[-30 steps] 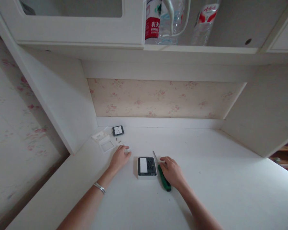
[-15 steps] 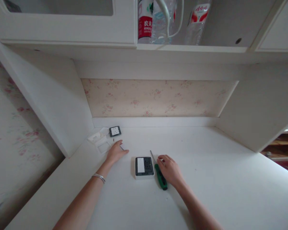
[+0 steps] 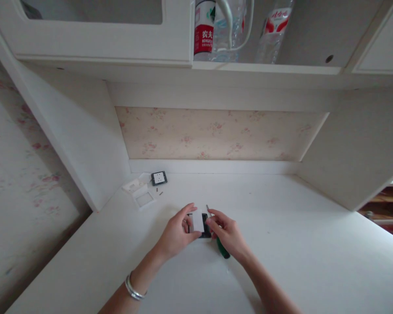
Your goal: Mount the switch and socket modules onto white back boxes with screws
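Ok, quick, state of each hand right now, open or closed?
Left hand: part-curled around the black-and-white module; firm grip can't be told.
Right hand: fingers bunched by the module, above the green-handled screwdriver; whether it's holding anything can't be told.

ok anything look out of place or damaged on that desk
No damage shows. Two tiny parts, perhaps screws, look stray, lying loose near the socket module; the black unit by the left hand is only partly covered in white.

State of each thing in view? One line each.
Box: partly hidden
Screwdriver: lying, partly hidden
Left hand: curled at box, grip unclear
Right hand: over screwdriver, grip unclear
Socket: face up
Frame: lying flat
Screws: lying loose
Bottles: shelved
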`<state>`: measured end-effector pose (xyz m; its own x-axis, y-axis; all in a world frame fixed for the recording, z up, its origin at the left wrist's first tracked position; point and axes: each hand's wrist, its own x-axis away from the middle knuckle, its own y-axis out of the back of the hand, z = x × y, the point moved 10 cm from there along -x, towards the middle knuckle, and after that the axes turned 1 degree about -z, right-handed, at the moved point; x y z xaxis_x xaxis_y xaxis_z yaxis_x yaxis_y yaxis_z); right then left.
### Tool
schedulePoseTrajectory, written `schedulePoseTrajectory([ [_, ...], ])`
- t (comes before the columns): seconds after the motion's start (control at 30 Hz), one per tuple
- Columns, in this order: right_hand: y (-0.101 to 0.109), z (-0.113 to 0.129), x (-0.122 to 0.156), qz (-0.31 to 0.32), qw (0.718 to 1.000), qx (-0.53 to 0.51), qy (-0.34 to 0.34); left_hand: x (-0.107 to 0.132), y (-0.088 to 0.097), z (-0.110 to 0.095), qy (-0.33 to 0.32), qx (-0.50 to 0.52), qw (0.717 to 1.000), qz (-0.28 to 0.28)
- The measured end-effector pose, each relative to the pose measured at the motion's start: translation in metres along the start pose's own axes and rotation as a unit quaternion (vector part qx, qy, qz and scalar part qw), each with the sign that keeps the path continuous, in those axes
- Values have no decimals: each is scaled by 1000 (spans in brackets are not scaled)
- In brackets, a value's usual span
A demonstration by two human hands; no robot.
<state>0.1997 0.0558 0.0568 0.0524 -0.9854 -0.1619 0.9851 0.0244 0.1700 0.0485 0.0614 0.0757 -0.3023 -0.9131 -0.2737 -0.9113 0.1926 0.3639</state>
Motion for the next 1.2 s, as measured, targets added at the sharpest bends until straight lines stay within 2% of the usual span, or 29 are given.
schedulePoseTrajectory([
  [0.1,-11,0,2,53,998,-40,-13,3,-11,-6,-12,-15,1000,25],
  [0.2,-10,-2,0,53,997,-52,-18,5,-11,-7,-18,-39,999,28],
  [0.33,3,-17,-5,1,996,-68,-61,1,10,2,-24,-43,998,-27],
  [0.43,5,-30,-9,-10,996,-39,-82,-4,25,29,19,-41,998,-52],
  [0.53,4,-31,-13,-9,997,47,-53,-6,21,53,62,-32,998,-11],
  [0.6,6,-26,-15,-21,993,110,-21,-5,16,59,64,-33,997,14],
  [0.7,7,-16,-15,-29,985,170,17,-5,10,54,42,-54,997,27],
  [1.0,-13,5,-3,29,967,222,119,-5,6,46,24,-76,996,35],
  [1.2,-11,7,-4,12,956,261,133,-5,6,44,16,-77,996,36],
])
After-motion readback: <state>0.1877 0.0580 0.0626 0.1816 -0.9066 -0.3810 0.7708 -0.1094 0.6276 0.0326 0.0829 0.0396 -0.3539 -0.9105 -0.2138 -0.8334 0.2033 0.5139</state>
